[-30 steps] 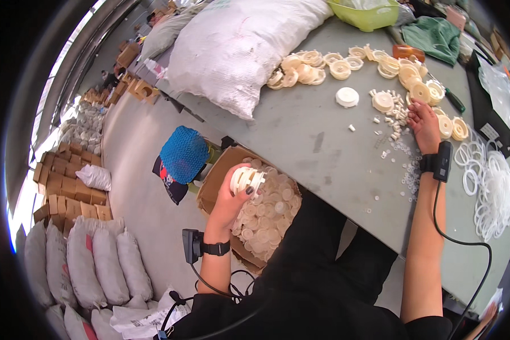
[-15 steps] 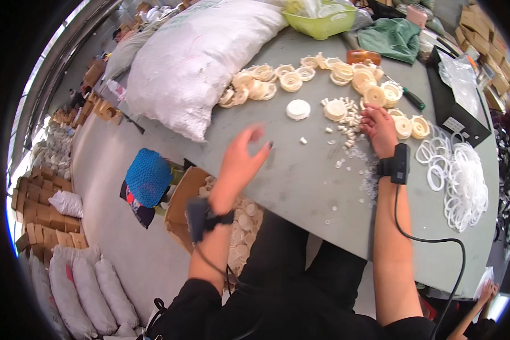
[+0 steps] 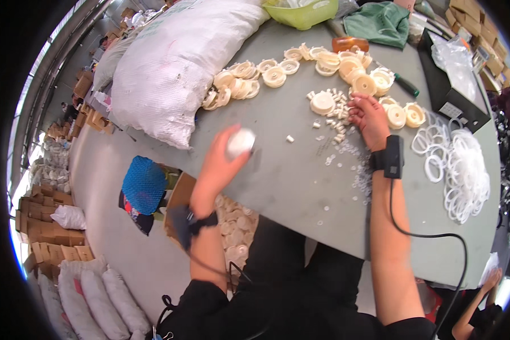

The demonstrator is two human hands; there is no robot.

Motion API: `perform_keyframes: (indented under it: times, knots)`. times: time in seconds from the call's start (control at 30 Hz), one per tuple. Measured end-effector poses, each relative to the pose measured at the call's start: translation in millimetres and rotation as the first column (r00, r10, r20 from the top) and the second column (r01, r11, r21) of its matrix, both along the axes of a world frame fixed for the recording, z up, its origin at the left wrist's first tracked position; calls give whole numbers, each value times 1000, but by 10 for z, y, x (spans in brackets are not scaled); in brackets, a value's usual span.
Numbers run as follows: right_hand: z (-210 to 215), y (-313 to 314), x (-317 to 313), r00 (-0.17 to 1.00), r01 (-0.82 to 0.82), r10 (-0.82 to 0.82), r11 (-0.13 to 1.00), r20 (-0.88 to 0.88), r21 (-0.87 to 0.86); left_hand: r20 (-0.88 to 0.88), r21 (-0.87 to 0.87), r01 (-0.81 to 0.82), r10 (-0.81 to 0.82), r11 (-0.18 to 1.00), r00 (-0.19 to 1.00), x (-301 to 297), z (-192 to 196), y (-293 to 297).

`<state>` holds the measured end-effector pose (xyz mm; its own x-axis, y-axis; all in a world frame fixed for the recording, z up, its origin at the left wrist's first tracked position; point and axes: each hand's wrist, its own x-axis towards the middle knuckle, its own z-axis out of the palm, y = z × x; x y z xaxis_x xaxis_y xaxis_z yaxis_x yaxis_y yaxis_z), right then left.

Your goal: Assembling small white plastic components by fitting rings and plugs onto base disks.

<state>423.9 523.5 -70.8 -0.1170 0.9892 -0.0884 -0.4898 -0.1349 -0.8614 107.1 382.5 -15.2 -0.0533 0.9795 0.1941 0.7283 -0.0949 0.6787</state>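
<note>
Now your left hand (image 3: 224, 164) is closed around a cream round plastic part (image 3: 240, 141), holding it just above the grey counter (image 3: 300, 187) near its front edge. Your right hand (image 3: 371, 116) rests with fingers loosely spread on the scatter of small white pieces (image 3: 334, 110), beside the cream discs (image 3: 374, 85).
</note>
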Motion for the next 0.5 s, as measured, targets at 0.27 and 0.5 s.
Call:
perform_keyframes:
  times: [0.27,0.5]
  knots:
    - [-42,99,10,999,-45,45,999,22,20,-151,-456,-241,193,857,970,-1080,-578,-1870]
    - [-29,90,-20,999,-38,37,999,13,20,-137,-391,-168,124,905,983,-420,-248,-1033]
